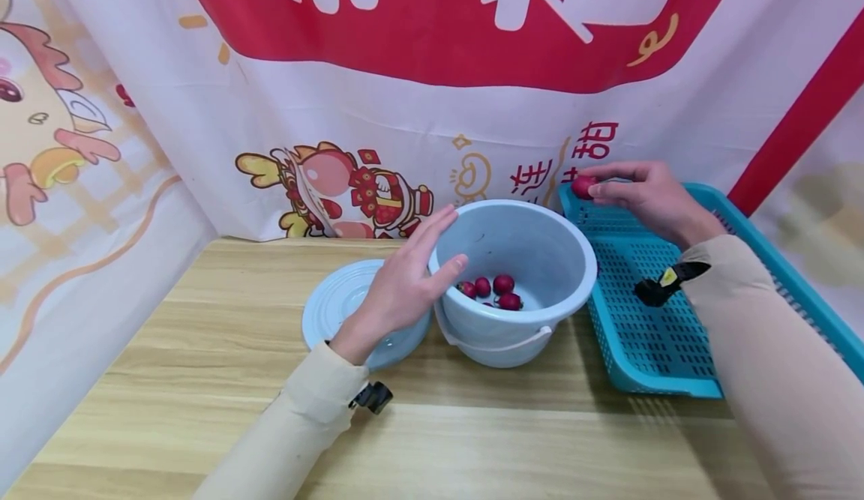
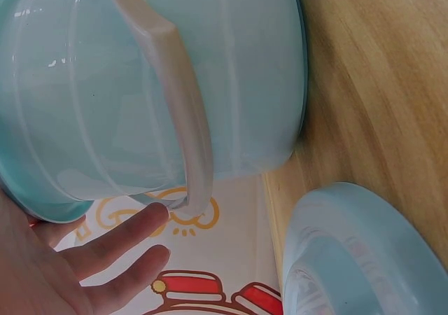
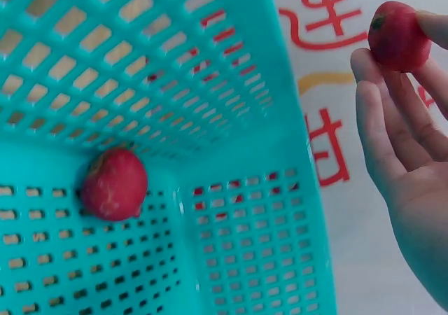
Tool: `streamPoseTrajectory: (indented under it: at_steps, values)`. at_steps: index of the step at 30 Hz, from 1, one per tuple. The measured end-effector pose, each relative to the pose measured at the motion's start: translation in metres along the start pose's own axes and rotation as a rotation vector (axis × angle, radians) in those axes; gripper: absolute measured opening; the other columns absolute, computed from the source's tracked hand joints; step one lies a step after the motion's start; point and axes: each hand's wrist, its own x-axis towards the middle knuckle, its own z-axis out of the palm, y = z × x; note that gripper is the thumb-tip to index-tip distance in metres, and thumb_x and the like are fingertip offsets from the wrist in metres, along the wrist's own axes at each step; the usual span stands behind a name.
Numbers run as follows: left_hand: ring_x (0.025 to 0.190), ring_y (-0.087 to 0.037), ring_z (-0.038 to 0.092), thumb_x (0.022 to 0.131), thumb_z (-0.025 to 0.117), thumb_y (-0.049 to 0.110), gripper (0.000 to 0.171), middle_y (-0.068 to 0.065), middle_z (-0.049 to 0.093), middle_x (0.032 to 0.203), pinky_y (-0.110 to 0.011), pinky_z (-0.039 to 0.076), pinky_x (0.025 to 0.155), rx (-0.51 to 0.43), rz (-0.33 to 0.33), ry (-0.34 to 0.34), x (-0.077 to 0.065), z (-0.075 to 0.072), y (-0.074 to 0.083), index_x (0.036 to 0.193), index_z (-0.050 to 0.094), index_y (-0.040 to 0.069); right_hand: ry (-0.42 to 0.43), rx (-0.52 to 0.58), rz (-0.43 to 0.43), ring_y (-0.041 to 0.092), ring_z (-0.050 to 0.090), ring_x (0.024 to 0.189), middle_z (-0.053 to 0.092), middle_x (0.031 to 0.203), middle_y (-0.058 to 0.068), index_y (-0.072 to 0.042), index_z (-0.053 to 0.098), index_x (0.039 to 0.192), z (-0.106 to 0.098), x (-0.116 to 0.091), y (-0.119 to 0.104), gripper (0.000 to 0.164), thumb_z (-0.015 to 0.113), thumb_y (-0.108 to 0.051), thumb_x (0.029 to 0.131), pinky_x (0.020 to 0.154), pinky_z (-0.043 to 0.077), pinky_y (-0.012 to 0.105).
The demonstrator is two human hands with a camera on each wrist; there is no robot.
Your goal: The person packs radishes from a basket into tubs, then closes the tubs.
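Note:
A red radish (image 3: 400, 36) is pinched between the thumb and fingers of my right hand (image 1: 644, 196), above the far left corner of the teal basket (image 1: 664, 386). Another radish (image 3: 114, 184) lies in a corner of that basket in the right wrist view. My left hand (image 1: 408, 279) rests at the left rim of the light blue bucket (image 1: 502, 335), its fingers extended. Several radishes (image 1: 503, 284) sit at the bottom of the bucket. The bucket's pale handle (image 2: 185, 112) hangs down along its front side.
A round light blue lid (image 1: 331, 301) lies on the wooden table (image 1: 202, 380) left of the bucket, partly behind my left hand. A printed cloth (image 1: 405, 110) hangs along the back. The basket stands close to the bucket's right side.

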Motion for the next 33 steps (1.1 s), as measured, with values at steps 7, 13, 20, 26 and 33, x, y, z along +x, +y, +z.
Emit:
streamPoseTrajectory:
  at_steps: [7, 13, 20, 26, 33]
  values:
    - [0.161, -0.025, 0.034, 0.102, 0.045, 0.06, 0.074, 0.019, 0.02, 0.177, -0.07, 0.041, 0.119, 0.004, 0.0, -0.002, -0.002, 0.001, 0.001, 0.169, 0.029, 0.03, 0.013, -0.018, -0.105, 0.016, 0.05, 0.132, 0.057, 0.152, -0.001, -0.028, 0.06, 0.152, 0.012, -0.011, -0.018, 0.061, 0.08, -0.033, 0.095, 0.085, 0.064, 0.025]
    - [0.161, -0.026, 0.035, 0.103, 0.045, 0.06, 0.075, 0.018, 0.02, 0.177, -0.07, 0.042, 0.118, 0.007, 0.017, 0.005, -0.001, 0.002, 0.002, 0.169, 0.029, 0.029, 0.021, -0.042, -0.16, 0.019, 0.055, 0.128, 0.063, 0.141, -0.004, -0.025, 0.066, 0.145, 0.024, -0.021, -0.039, 0.057, 0.083, -0.036, 0.092, 0.084, 0.065, 0.026]
    - [0.16, -0.028, 0.037, 0.103, 0.045, 0.06, 0.075, 0.014, 0.021, 0.178, -0.07, 0.042, 0.117, 0.007, 0.03, 0.002, 0.001, 0.003, 0.002, 0.169, 0.029, 0.028, -0.038, -0.05, -0.212, 0.019, 0.07, 0.118, 0.072, 0.132, -0.004, -0.021, 0.07, 0.139, 0.035, -0.032, -0.05, 0.05, 0.084, -0.031, 0.092, 0.087, 0.065, 0.029]
    - [0.161, -0.026, 0.034, 0.103, 0.045, 0.06, 0.075, 0.014, 0.02, 0.178, -0.07, 0.041, 0.118, 0.011, 0.017, 0.0, 0.001, 0.002, 0.002, 0.169, 0.028, 0.029, -0.109, -0.069, -0.229, 0.016, 0.073, 0.114, 0.072, 0.134, 0.0, -0.017, 0.07, 0.139, 0.044, -0.039, -0.056, 0.049, 0.083, -0.024, 0.092, 0.086, 0.065, 0.029]
    - [0.161, -0.027, 0.034, 0.103, 0.045, 0.06, 0.075, 0.014, 0.021, 0.178, -0.07, 0.04, 0.119, 0.011, 0.011, 0.001, 0.001, 0.0, -0.001, 0.169, 0.029, 0.029, -0.165, -0.177, -0.247, 0.023, 0.074, 0.113, 0.073, 0.132, 0.01, -0.015, 0.07, 0.136, 0.053, -0.043, -0.061, 0.047, 0.083, -0.016, 0.091, 0.085, 0.064, 0.023]
